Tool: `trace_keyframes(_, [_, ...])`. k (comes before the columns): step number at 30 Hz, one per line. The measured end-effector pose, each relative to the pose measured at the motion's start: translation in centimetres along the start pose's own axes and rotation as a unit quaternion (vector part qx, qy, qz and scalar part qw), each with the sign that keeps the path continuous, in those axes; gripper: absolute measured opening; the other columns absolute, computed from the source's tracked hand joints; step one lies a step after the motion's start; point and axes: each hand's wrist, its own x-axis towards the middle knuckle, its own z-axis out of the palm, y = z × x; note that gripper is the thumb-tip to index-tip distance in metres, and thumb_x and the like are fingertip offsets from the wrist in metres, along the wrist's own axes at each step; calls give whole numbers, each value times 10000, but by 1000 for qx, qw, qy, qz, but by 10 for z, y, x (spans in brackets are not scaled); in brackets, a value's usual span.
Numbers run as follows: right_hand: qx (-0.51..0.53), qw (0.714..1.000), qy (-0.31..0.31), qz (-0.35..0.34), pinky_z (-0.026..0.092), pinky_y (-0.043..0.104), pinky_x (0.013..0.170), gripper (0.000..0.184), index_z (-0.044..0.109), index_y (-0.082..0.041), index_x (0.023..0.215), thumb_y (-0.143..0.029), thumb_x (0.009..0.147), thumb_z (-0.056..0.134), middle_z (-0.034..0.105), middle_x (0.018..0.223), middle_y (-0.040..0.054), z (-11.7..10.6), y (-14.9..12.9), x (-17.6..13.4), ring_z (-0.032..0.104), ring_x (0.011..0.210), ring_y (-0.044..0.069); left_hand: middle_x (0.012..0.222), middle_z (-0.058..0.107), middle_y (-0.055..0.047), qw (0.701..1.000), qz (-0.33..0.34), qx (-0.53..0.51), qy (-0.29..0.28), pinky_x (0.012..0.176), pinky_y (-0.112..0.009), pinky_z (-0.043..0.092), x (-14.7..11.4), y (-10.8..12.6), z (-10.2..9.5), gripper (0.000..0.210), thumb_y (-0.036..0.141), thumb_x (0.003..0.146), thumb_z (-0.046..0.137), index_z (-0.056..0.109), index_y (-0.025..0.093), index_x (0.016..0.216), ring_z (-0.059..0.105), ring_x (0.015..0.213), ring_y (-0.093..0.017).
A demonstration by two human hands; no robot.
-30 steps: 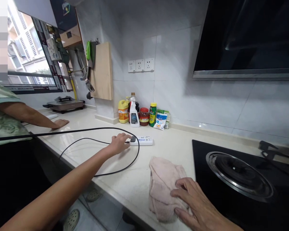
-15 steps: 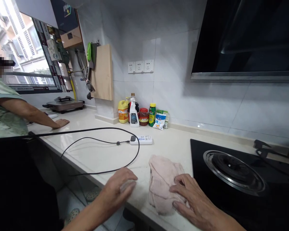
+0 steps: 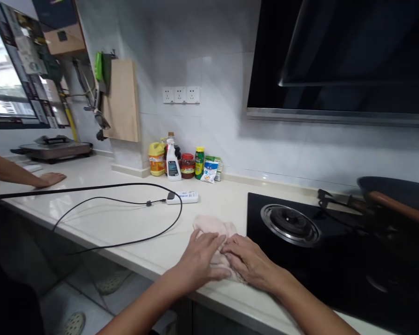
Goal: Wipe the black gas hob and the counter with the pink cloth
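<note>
A pale pink cloth (image 3: pixel 214 224) lies crumpled on the white countertop (image 3: pixel 139 223), left of the black gas hob. Over its left side rests my left hand (image 3: pixel 203 260), fingers stretched out and the thumb held apart. My right hand (image 3: pixel 249 260) is on the cloth's right side, its fingers curled and closed onto the fabric. The two hands are close together and hide much of the cloth's near part.
A black hob (image 3: pixel 300 265) with a metal-ringed burner and a wok (image 3: pixel 401 195) is on the right. Leftward lie a black cable (image 3: pixel 125 187) and a white power strip (image 3: pixel 188 197). Bottles (image 3: pixel 173 163) stand by the wall. Another person's hand (image 3: pixel 51 178) rests at far left.
My left hand has moved right, from above the counter edge onto the cloth. My right hand's fingers have closed on the fabric. The view has turned right, bringing the wok into sight.
</note>
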Motion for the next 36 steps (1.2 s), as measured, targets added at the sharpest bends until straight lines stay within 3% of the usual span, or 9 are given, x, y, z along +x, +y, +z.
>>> trace_keyframes(3, [-29, 999, -21, 4, 462, 359, 940, 223, 618, -249, 1172, -243, 1038, 440, 642, 1124, 39, -8, -6, -4, 599, 1027, 175, 1387, 600, -178, 998, -45, 37, -8, 1191, -626, 250, 10, 7, 0, 818, 654, 761, 768, 568, 206, 1415, 510, 1338, -370])
trace_keyframes(6, [-87, 995, -44, 6, 468, 383, 947, 239, 626, -261, 1174, -281, 1052, 421, 639, 1169, 55, -21, -19, -20, 606, 1052, 194, 1590, 377, -228, 993, -96, 63, -39, 1182, -678, 211, 16, 11, 3, 961, 725, 713, 758, 510, 206, 1483, 258, 1497, -470])
trace_keyframes(8, [-108, 993, -37, 15, 467, 402, 984, 259, 625, -287, 1226, -327, 1051, 437, 627, 1239, 63, -31, -24, -43, 599, 1111, 208, 1660, 259, -200, 990, -111, 50, -71, 1179, -688, 206, 17, 12, 4, 995, 772, 742, 694, 427, 254, 1548, 152, 1529, -486])
trace_keyframes(10, [-113, 992, -6, 47, 457, 421, 1041, 318, 592, -326, 1325, -395, 1047, 456, 586, 1356, 64, -42, -20, -77, 565, 1212, 223, 1648, 289, -171, 990, -106, 38, -86, 1174, -680, 227, 15, 13, 4, 948, 789, 774, 643, 412, 311, 1559, 193, 1517, -483])
trace_keyframes(17, [-167, 936, 185, 249, 442, 534, 1089, 429, 696, -312, 1215, -572, 991, 439, 608, 1357, 89, -63, 58, -219, 579, 1243, 296, 1467, 496, -145, 998, -39, 44, -2, 1127, -608, 353, -12, 23, 0, 571, 555, 828, 714, 665, 288, 1330, 427, 1363, -402])
trace_keyframes(22, [-181, 905, 238, 304, 487, 546, 1032, 470, 751, -293, 1067, -627, 922, 454, 690, 1199, 99, -51, 94, -260, 620, 1182, 327, 1488, 507, -129, 999, -36, 30, -3, 1142, -534, 378, -42, 25, -15, 485, 397, 821, 727, 667, 275, 1286, 422, 1405, -360])
trace_keyframes(29, [-142, 916, 220, 303, 489, 527, 1019, 446, 736, -317, 1080, -637, 916, 474, 689, 1234, 80, -55, 75, -234, 625, 1172, 315, 1563, 454, -138, 995, -89, 19, -46, 1154, -564, 347, -41, 15, -26, 534, 430, 801, 746, 648, 282, 1304, 375, 1463, -380])
trace_keyframes(32, [-93, 943, 187, 260, 476, 468, 1045, 420, 707, -295, 1134, -584, 970, 451, 655, 1287, 87, -58, 51, -184, 605, 1205, 276, 1534, 482, -134, 995, -97, 15, -23, 1156, -573, 322, -32, 13, -19, 535, 447, 771, 776, 662, 288, 1269, 386, 1452, -366])
trace_keyframes(36, [-97, 983, 86, 132, 429, 470, 1071, 336, 651, -272, 1222, -466, 986, 512, 635, 1299, 85, -47, 21, -83, 572, 1226, 257, 1522, 486, -131, 996, -95, -1, 5, 1164, -603, 277, -31, 10, -9, 545, 481, 756, 794, 665, 298, 1252, 385, 1443, -369])
